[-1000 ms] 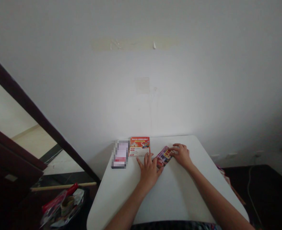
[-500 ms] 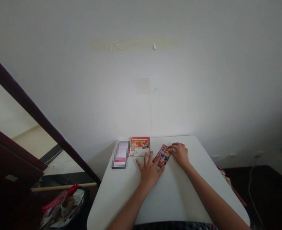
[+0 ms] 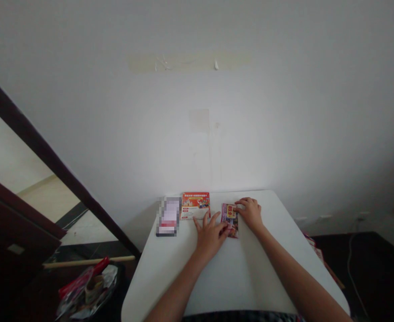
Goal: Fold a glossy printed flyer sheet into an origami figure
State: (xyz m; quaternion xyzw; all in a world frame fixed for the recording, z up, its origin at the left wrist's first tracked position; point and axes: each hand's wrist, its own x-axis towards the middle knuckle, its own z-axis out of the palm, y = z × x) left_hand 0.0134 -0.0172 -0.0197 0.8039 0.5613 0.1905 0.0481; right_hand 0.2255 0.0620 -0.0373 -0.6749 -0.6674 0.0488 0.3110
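A small purple leaflet (image 3: 232, 228) with a yellow price patch lies on the white table (image 3: 230, 277), nearly upright to my view. My left hand (image 3: 209, 235) rests palm down with spread fingers; its outer fingers lie over the leaflet's left and lower part. At the upper right edge, the fingertips of my right hand (image 3: 251, 212) touch the leaflet, its fingers bent slightly and apart. Beyond my left fingertips is a red and white printed card (image 3: 195, 205), lying flat. The fingers cover part of the leaflet's print.
A phone with a blurred screen (image 3: 169, 217) lies at the table's back left. White wall (image 3: 244, 147) rises directly behind the table. Left of the table on the floor stands a filled bin (image 3: 93, 290), near a wooden stick (image 3: 119, 259). A cable (image 3: 349, 264) hangs at the right.
The leaflet has turned from a slant to almost straight, its top swinging left. My left hand has shifted slightly with it; my right hand has moved a little up and left.
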